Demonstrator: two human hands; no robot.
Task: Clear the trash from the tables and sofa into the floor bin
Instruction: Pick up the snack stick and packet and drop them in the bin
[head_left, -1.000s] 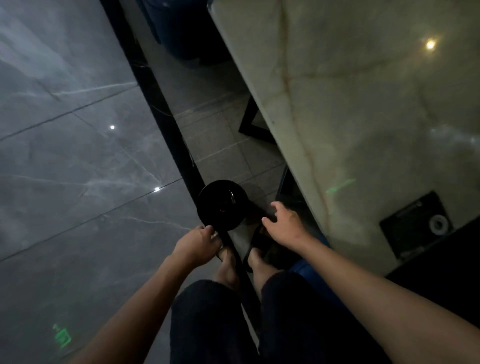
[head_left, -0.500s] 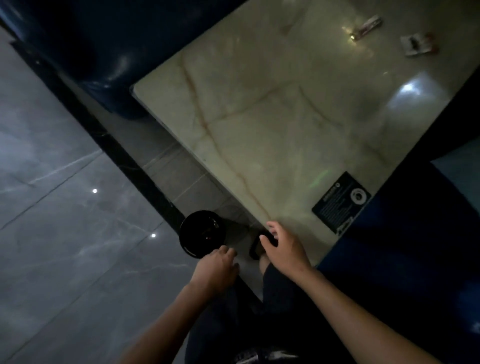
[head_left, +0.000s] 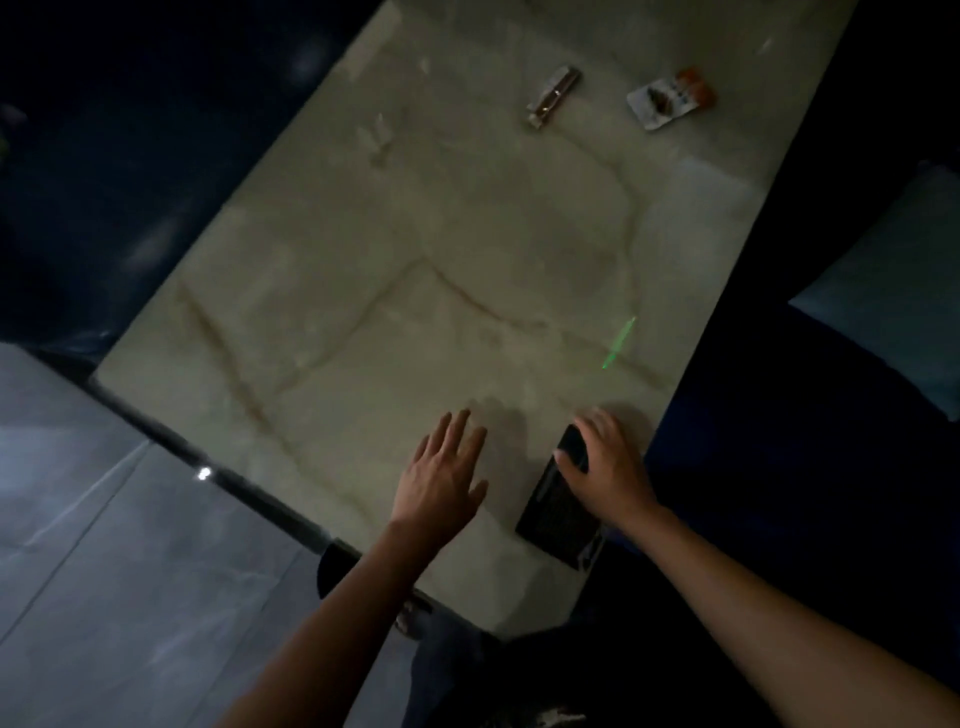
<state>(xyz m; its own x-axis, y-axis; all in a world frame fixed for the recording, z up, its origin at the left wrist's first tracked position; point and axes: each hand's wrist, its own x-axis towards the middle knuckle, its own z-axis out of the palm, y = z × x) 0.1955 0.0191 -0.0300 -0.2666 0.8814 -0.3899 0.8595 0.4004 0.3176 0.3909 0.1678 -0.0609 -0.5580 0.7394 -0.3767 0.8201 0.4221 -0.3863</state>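
Note:
Two pieces of trash lie at the far end of the marble table (head_left: 363, 322): a silvery crumpled wrapper (head_left: 553, 97) and a white and orange packet (head_left: 670, 101). My left hand (head_left: 441, 478) hovers flat over the near part of the table, fingers spread, holding nothing. My right hand (head_left: 605, 462) rests with curled fingers on the far end of a flat black placard (head_left: 556, 519) by the table's near right corner. Only a dark sliver of the black floor bin (head_left: 332, 564) shows below the table's near edge, beside my left forearm.
Dark blue sofa seats (head_left: 130, 156) flank the table on the left and right, with a pale cushion (head_left: 893, 322) on the right one. Grey tiled floor (head_left: 104, 571) lies at the lower left. A green light streak (head_left: 621, 343) falls on the tabletop.
The view has swung up from the floor and bin to the tabletop. Both hands rose from near the bin to above the table, and the right hand came to rest on the black placard.

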